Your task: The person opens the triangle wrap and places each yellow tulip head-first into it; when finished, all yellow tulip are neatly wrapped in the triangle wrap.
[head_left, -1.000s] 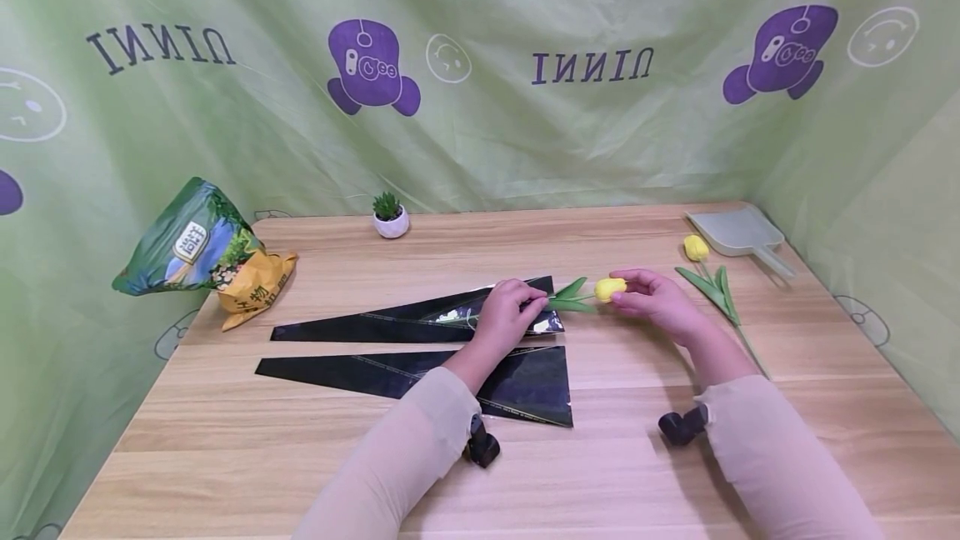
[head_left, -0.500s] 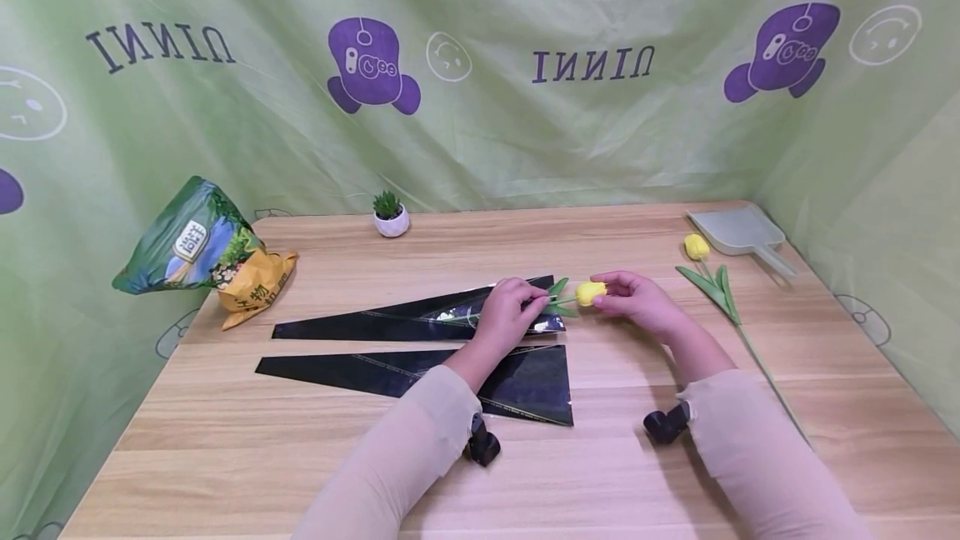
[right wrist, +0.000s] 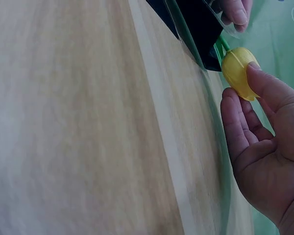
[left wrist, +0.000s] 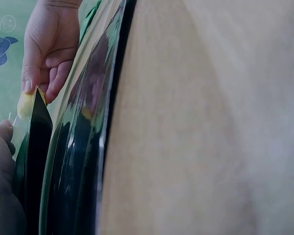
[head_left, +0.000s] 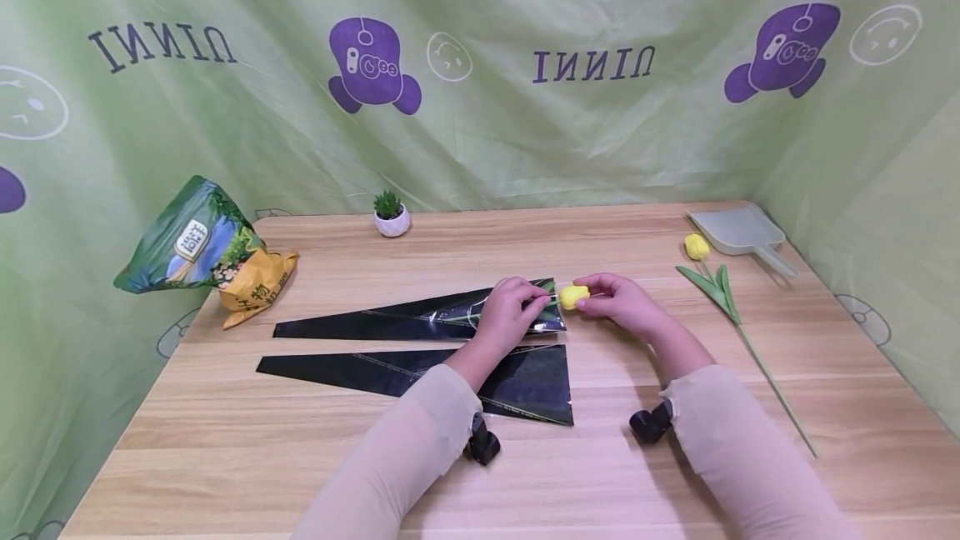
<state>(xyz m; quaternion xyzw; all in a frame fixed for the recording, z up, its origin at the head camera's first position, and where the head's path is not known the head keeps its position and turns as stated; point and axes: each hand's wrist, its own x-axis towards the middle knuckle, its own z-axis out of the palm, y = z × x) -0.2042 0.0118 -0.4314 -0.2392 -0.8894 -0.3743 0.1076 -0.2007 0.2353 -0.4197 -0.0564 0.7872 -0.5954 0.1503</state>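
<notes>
My right hand [head_left: 621,304] pinches a yellow artificial tulip [head_left: 573,298] by its bloom, between thumb and fingertips. The bloom sits just outside the wide mouth of a black flower sleeve [head_left: 360,325] with a clear front; stem and leaves are inside it. At that mouth, my left hand [head_left: 504,317] grips the sleeve's upper layer. Seen from the right wrist, the bloom [right wrist: 239,68] points back toward the palm, its green stem entering the dark sleeve [right wrist: 206,44]. A second black sleeve [head_left: 532,382] lies flat nearer me, partly under the left forearm.
Another yellow tulip [head_left: 696,247] lies to the right on the wooden table [head_left: 225,440], by a pale dustpan [head_left: 738,230]. A potted succulent [head_left: 392,222] stands at the back. At the left is a green and orange bag [head_left: 213,248]. A green curtain [head_left: 487,132] surrounds the table.
My right hand has moved left with the tulip, sliding its leaves into the sleeve until the bloom is close to the mouth. The left hand has stayed in place.
</notes>
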